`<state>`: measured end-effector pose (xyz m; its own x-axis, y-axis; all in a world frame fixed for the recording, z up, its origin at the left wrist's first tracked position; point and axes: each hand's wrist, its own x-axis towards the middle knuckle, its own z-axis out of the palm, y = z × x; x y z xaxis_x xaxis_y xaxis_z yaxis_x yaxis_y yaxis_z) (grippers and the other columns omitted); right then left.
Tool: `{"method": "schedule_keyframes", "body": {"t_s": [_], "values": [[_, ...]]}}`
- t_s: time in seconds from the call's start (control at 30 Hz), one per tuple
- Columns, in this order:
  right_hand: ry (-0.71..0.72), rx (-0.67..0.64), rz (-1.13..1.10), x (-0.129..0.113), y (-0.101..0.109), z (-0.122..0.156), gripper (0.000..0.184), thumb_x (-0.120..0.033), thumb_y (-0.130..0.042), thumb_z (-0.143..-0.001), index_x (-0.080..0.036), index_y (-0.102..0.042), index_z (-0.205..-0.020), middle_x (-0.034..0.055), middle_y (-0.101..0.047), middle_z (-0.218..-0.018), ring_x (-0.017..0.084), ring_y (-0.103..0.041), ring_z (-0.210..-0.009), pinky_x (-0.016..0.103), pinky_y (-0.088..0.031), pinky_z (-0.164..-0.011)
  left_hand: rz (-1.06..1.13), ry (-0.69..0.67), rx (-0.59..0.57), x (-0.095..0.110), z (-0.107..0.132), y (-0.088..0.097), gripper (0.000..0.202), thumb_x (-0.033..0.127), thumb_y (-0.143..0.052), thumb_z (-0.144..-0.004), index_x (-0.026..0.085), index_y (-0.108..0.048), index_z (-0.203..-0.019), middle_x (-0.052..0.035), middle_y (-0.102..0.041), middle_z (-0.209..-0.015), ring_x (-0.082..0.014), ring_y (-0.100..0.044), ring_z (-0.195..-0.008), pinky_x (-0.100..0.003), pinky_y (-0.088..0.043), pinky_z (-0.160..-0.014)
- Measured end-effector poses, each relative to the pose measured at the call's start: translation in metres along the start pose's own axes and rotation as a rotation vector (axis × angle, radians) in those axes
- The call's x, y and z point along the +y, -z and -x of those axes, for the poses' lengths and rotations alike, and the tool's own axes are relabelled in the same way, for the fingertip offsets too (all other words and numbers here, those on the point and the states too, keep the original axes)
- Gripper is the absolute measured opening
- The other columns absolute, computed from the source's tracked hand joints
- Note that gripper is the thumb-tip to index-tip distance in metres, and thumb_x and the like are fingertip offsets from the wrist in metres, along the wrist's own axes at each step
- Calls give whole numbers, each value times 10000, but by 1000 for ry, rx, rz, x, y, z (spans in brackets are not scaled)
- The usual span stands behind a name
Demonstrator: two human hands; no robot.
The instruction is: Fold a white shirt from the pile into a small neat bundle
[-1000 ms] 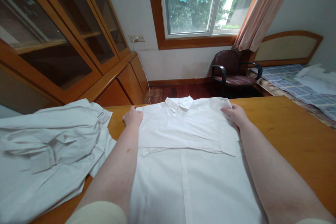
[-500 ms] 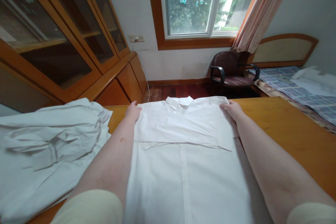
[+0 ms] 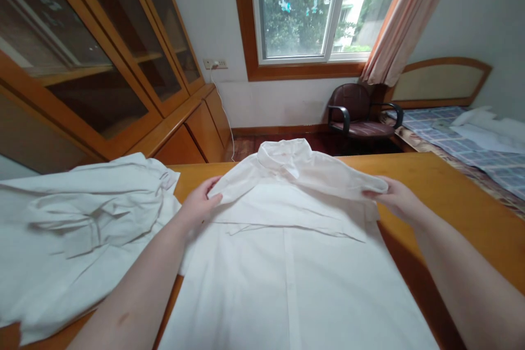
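Observation:
A white collared garment, which looks like a long shirt or coat (image 3: 262, 268), lies spread on the wooden table, its sleeves folded across the chest and its collar at the far edge. My left hand (image 3: 202, 203) grips the fabric at the left shoulder, thumb on top. At the right shoulder, my right hand (image 3: 389, 197) pinches the cloth the same way. Between both hands the shoulder part is raised off the table and bows up around the standing collar. The near end of the garment runs out of view.
On the left, a crumpled white garment (image 3: 102, 219) covers that side of the table (image 3: 414, 175). Beyond stand a glass-fronted cabinet (image 3: 172, 120), a brown armchair (image 3: 356, 112) under the window, and a bed (image 3: 492, 145) with a plaid cover at the right.
Both hands have pulled the shoulder edges toward me and outward. The collar and shoulders, flat before, are now lifted and curved.

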<state>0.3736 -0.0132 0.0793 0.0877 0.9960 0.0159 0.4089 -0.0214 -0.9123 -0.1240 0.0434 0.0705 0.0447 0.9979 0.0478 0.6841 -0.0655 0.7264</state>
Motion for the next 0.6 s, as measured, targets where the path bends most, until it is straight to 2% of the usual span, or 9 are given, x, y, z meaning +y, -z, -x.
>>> {"method": "schedule_keyframes", "body": {"t_s": [0.1, 0.17, 0.23, 0.3, 0.4, 0.5, 0.6], "values": [[-28, -171, 289, 3, -27, 28, 260, -385, -615, -729, -211, -701, -901, 39, -713, -920, 259, -639, -855, 326, -482, -755, -126, -87, -169, -5, 34, -29, 480, 326, -492, -777, 218, -556, -1241, -54, -596, -1242, -243, -536, -1143, -352, -406, -995], [-18, -219, 457, 4, -46, 40, 263, -365, -561, -767, -240, -715, -939, 26, -714, -969, 266, -645, -896, 333, -484, -770, -252, -147, -187, -8, 49, -47, 485, 323, -469, -797, 203, -553, -1259, -73, -533, -1326, -255, -460, -1233, -379, -324, -1067], [-9, -193, 598, 6, -60, 46, 308, -335, -555, -765, -274, -702, -1029, 27, -671, -1128, 279, -619, -1015, 355, -472, -841, -350, -187, -169, -10, 54, -59, 514, 318, -441, -818, 189, -509, -1311, -77, -454, -1402, -252, -401, -1287, -381, -264, -1102], [-23, -156, 687, 10, -67, 42, 382, -320, -551, -771, -301, -657, -1137, 24, -556, -1305, 286, -555, -1139, 383, -437, -921, -410, -202, -161, -12, 51, -63, 538, 320, -415, -840, 183, -454, -1359, -74, -408, -1435, -246, -387, -1300, -369, -250, -1107], [-33, -165, 679, 19, -68, 24, 436, -336, -527, -803, -315, -589, -1234, 1, -428, -1415, 271, -485, -1224, 394, -391, -987, -438, -205, -197, -15, 33, -64, 583, 341, -401, -858, 165, -365, -1413, -73, -363, -1461, -246, -363, -1317, -366, -243, -1106], [28, -134, 606, 30, -67, 1, 433, -348, -504, -830, -283, -575, -1252, 5, -414, -1429, 235, -422, -1281, 368, -332, -1045, -437, -203, -193, -14, 12, -66, 610, 338, -394, -872, 141, -294, -1440, -78, -332, -1478, -238, -324, -1340, -367, -230, -1110], [89, -28, 546, 39, -69, -12, 387, -358, -447, -865, -251, -618, -1196, 26, -494, -1372, 214, -434, -1270, 350, -322, -1050, -427, -181, -133, -10, -2, -70, 585, 319, -409, -876, 146, -323, -1428, -74, -373, -1457, -223, -341, -1331, -344, -232, -1107]]}}
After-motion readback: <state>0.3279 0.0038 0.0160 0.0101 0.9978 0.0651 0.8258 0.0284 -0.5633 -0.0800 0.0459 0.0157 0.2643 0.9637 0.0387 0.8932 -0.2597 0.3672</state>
